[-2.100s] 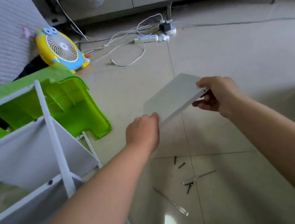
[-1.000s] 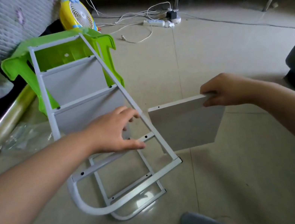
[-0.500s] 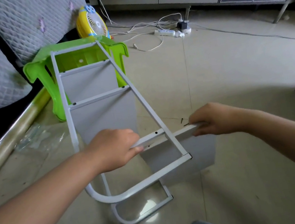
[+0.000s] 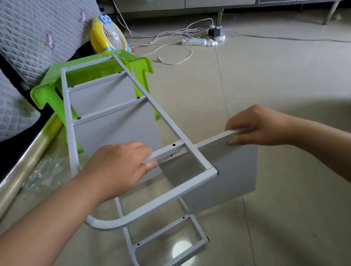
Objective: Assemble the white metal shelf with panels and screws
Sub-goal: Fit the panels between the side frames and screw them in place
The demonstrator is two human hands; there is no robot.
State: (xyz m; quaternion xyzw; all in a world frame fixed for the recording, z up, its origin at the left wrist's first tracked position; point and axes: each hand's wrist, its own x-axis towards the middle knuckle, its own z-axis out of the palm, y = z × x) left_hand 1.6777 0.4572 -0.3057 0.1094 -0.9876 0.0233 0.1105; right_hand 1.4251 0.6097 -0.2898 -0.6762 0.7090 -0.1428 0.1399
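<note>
Lying on its side on the tiled floor [image 4: 278, 82], the white shelf frame [image 4: 159, 112] had its far end propped against a green plastic stool [image 4: 97, 69]; two grey panels [image 4: 102, 94] already sat between its rungs, dark screw heads visible at the joints. Left hand [image 4: 117, 168] gripped the third rung [image 4: 168, 151], fingers curled over it, thumb beneath; an open screw hole showed on the rung just right of the hand. Right hand [image 4: 260, 127] pinched the top edge of the loose panel [image 4: 219, 172], thumb on the near face, fingers behind; the panel stood on edge, slid partway under that rung between the two side rails, its right part projecting outside the near rail. Lower side frame lay flat on the floor under the panel. Behind the stool: a yellow desk fan [image 4: 109, 36]; a white power strip [image 4: 194, 41] with cables farther right; quilted cushions [image 4: 34, 28] at left.
</note>
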